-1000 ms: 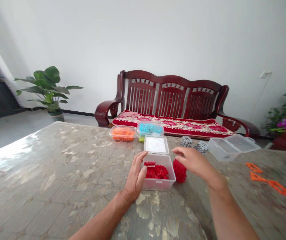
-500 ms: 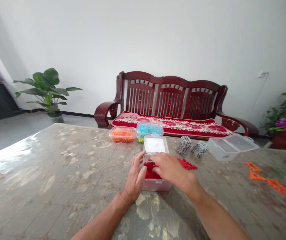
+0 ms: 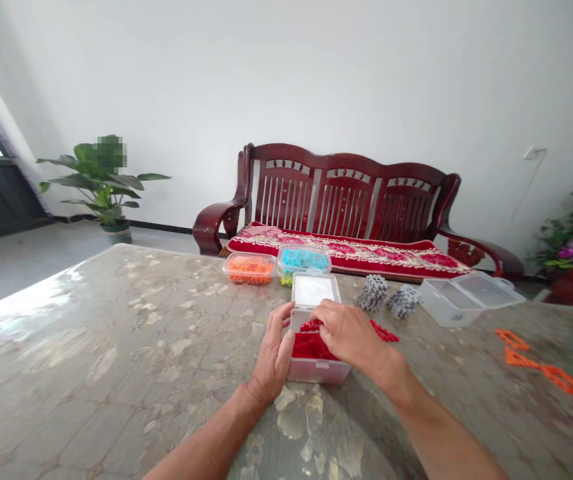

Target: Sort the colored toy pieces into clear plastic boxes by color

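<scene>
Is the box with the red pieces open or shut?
Open: the lid is folded back on the far side, and red pieces show inside the box.

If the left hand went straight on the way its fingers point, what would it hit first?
The left hand would probably meet the open lid of the clear box first, though depth there is unclear.

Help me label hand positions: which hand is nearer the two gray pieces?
Right. The right hand is over the right side of the red-filled box, left of and nearer the camera than the gray pieces; the left hand is at the box's left side, farther away.
</scene>
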`<state>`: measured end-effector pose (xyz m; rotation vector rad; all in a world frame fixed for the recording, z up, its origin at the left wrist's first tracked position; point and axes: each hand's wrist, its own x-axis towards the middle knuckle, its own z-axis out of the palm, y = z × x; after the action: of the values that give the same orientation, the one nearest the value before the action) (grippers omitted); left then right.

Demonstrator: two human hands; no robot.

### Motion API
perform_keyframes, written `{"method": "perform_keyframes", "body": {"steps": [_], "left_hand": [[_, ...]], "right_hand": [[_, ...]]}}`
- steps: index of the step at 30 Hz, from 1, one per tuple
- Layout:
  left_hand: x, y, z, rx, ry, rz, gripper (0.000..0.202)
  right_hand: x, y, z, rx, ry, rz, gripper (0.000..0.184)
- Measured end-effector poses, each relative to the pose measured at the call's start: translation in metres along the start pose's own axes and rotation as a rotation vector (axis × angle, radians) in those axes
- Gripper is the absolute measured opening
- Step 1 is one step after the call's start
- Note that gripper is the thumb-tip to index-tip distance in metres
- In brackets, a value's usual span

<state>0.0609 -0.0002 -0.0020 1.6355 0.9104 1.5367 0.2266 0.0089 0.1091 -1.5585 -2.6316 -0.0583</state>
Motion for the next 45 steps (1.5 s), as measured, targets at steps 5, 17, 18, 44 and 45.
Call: {"method": "perform_keyframes", "body": {"steps": [5, 17, 18, 44, 45], "left_hand": [[-0.001, 0.001, 0.000, 0.008, 0.004, -0.007, 0.045], [0.001, -0.002, 0.000, 0.024, -0.009, -0.003, 0.045], [0.001, -0.001, 0.000, 0.022, -0.006, -0.002, 0.044], [0.001, 0.004, -0.001, 0.042, -0.020, -0.011, 0.045], [0.001, 0.005, -0.002, 0.045, -0.024, -0.009, 0.046]], "right_hand": [[-0.002, 0.000, 0.005, 0.005, 0.034, 0.089, 0.029], [0.001, 0.003, 0.000, 0.178, -0.025, 0.019, 0.025], [0.003, 0.002, 0.001, 0.172, -0.037, 0.013, 0.024], [-0.014, 0.049, -0.008, 0.503, 0.224, 0.178, 0.013], [-0.019, 0.058, -0.009, 0.484, 0.230, 0.229, 0.014]]}}
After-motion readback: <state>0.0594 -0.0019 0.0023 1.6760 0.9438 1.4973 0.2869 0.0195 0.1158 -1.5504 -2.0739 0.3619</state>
